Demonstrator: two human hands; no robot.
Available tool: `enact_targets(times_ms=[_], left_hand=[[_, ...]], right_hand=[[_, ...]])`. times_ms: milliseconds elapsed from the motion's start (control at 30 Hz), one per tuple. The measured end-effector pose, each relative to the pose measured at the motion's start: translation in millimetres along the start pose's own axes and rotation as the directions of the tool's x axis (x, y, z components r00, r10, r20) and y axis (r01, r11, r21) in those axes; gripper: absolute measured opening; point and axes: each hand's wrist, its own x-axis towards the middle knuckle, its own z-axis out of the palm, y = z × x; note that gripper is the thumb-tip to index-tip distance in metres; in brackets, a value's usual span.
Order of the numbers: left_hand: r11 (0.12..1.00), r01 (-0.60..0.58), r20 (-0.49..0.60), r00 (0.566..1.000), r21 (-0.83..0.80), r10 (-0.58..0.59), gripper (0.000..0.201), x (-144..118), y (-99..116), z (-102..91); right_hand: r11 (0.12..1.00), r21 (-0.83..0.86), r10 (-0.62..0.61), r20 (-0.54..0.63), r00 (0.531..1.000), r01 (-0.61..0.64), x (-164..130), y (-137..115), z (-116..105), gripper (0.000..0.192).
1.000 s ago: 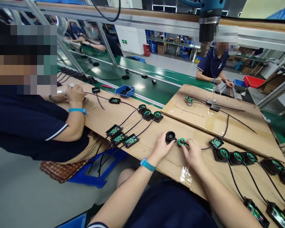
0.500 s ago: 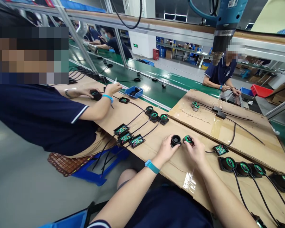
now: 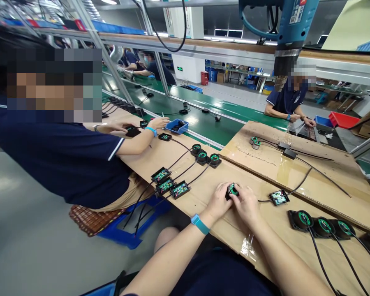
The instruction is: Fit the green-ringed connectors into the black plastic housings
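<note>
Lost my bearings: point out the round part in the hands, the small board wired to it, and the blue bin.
Round part [image 3: 232, 189], head view, green top face.
Board [image 3: 278, 197], head view, centre.
Blue bin [image 3: 174, 128], head view, near wall.

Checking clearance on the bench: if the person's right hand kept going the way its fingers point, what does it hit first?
The right hand points up-left at the black round housing with the green board, which it already touches. Past that, probably the trio of round units, though depth is hard to judge.
</note>
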Motion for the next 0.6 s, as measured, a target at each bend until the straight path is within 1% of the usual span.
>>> enact_targets(times_ms=[100,200,300,333,367,433,467,500,533,567,600], left_hand=[[1.0,-0.003,-0.012,1.0,-0.005,0.003,0.054,-0.4,-4.4,2.6],[1.0,0.015,-0.005,1.0,-0.007,-0.015,0.054,-1.6,-3.7,4.0],[0.996,0.079,0.023,0.997,-0.04,-0.078,0.056,-3.4,0.1,5.1],[0.993,0.106,0.027,0.994,-0.059,-0.104,0.062,-3.6,0.0,5.6],[0.989,0.13,0.025,0.991,-0.076,-0.128,0.077,-3.5,-1.2,6.0],[0.98,0.16,-0.017,0.986,-0.118,-0.163,0.119,-3.3,-5.9,6.2],[0.977,0.162,-0.05,0.984,-0.141,-0.17,0.134,-3.4,-8.3,5.7],[0.974,0.155,-0.089,0.981,-0.166,-0.171,0.138,-4.0,-10.3,4.8],[0.971,0.142,-0.125,0.978,-0.191,-0.167,0.134,-5.0,-11.4,3.5],[0.97,0.125,-0.156,0.975,-0.209,-0.159,0.126,-6.2,-11.7,1.9],[0.97,0.11,-0.178,0.972,-0.218,-0.15,0.117,-7.6,-11.3,0.2]], right_hand=[[0.998,-0.061,0.019,0.021,1.0,-0.018,-1.2,-0.5,2.9,0.039],[0.999,0.011,0.034,0.063,0.997,-0.034,-1.0,3.9,7.5,0.038],[0.997,0.071,0.024,0.099,0.995,-0.031,4.5,12.9,8.2,0.036],[0.998,0.064,0.019,0.101,0.995,-0.026,8.1,16.5,7.1,0.036],[0.999,0.047,0.014,0.093,0.996,-0.019,12.3,20.2,5.2,0.036],[1.0,-0.001,-0.001,0.007,1.0,0.001,20.4,27.3,0.0,0.037],[0.999,-0.032,-0.013,-0.064,0.998,0.011,23.3,30.6,-2.4,0.038],[0.998,-0.065,-0.028,-0.141,0.99,0.019,25.0,33.4,-4.0,0.039],[0.994,-0.103,-0.049,-0.197,0.979,0.03,25.4,35.9,-4.3,0.041],[0.989,-0.144,-0.069,-0.218,0.974,0.038,25.0,38.1,-3.0,0.043],[0.981,-0.185,-0.085,-0.195,0.977,0.049,24.2,40.1,-0.5,0.045]])
